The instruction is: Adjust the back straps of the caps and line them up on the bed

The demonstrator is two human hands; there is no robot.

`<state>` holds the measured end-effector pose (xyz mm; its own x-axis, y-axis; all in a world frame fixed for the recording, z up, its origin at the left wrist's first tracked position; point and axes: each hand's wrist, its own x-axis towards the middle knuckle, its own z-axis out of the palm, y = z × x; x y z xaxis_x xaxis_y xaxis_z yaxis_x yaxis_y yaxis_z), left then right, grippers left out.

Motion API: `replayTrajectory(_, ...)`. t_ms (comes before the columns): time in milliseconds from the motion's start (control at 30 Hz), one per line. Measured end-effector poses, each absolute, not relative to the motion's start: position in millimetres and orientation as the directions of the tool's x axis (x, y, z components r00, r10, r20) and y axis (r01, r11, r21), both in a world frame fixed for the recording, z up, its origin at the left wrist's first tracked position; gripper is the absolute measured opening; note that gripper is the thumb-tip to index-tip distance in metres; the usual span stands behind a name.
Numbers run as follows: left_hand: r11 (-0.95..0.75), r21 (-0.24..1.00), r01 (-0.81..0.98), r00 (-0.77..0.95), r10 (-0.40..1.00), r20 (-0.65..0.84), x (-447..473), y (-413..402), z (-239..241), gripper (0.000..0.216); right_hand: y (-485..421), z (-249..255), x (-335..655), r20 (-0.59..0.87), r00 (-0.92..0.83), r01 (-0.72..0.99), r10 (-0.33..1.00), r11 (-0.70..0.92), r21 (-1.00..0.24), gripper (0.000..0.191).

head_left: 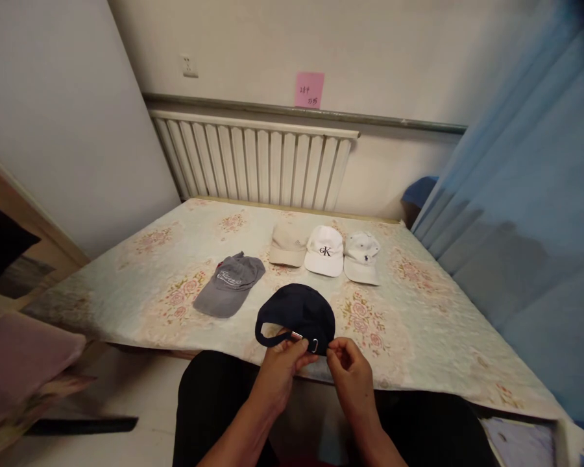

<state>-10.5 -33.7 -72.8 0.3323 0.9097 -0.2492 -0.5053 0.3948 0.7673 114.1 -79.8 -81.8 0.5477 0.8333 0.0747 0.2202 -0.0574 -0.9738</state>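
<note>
A dark navy baseball cap (302,306) is held over the near edge of the bed, its back strap and metal buckle toward me. My left hand (285,363) pinches the strap near the buckle. At the cap's right lower edge, my right hand (349,370) grips with thumb and fingertips. Beyond it on the left lies a grey cap (231,283) with white script, tilted. Farther back stand a beige cap (287,245), a white cap (325,250) with black letters, and another white cap (363,257) with a small dark emblem, side by side in a row.
A floral sheet (418,324) covers the bed. Behind it are a white radiator (253,159) and a pipe (394,121) along the wall. A blue curtain (525,214) hangs on the right; a pale panel (73,117) stands at left. A pink note (309,89) is on the wall.
</note>
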Motion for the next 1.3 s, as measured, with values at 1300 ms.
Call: replayTrajectory(1300,0.266,0.834,-0.484,0.220,0.959,-0.179,-1.8,-34.5,-71.4,0.022,-66.4,-83.9,85.7,-0.242,0.113,-0.861,0.964,-0.026,-0.508,0.022)
